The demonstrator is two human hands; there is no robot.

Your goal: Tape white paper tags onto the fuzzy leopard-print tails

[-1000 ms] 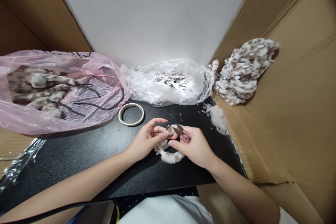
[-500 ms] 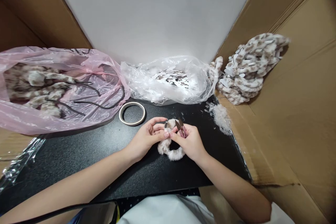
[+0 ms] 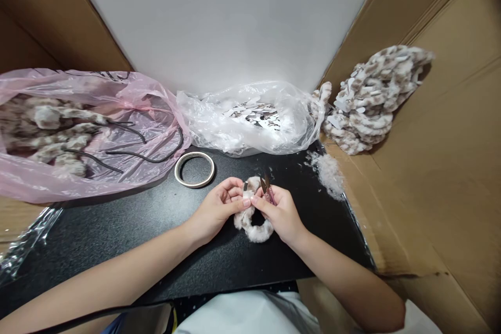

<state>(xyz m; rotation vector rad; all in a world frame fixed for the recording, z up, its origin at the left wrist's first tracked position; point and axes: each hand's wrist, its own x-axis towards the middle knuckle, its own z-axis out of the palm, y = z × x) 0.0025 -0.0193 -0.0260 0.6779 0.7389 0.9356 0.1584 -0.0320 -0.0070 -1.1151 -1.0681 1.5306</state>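
A fluffy white-and-brown plush loop (image 3: 259, 233) hangs between my hands over the black table. My left hand (image 3: 221, 203) pinches its left side between thumb and fingers, next to a short dark cord end and a pale strip wrapped on it. Thumb and fingertips of my right hand (image 3: 279, 211) meet the same spot from the right. Tucked in the right hand as well is a pair of thread snips (image 3: 267, 191), blades pointing up and away, handles partly hidden by the fingers.
A roll of tape (image 3: 194, 185) lies left of my hands on the black table (image 3: 156, 266). Behind are a pink bag (image 3: 156, 177) with plush pieces and dark cords, and a clear bag (image 3: 211, 135) of printed tags. Tagged plush loops (image 3: 364, 104) and loose fluff (image 3: 329, 175) sit at right.
The hands stay together at the loop with only small finger shifts. A pale strip on the loop now shows more plainly between the thumbs. The whole view has shifted slightly.
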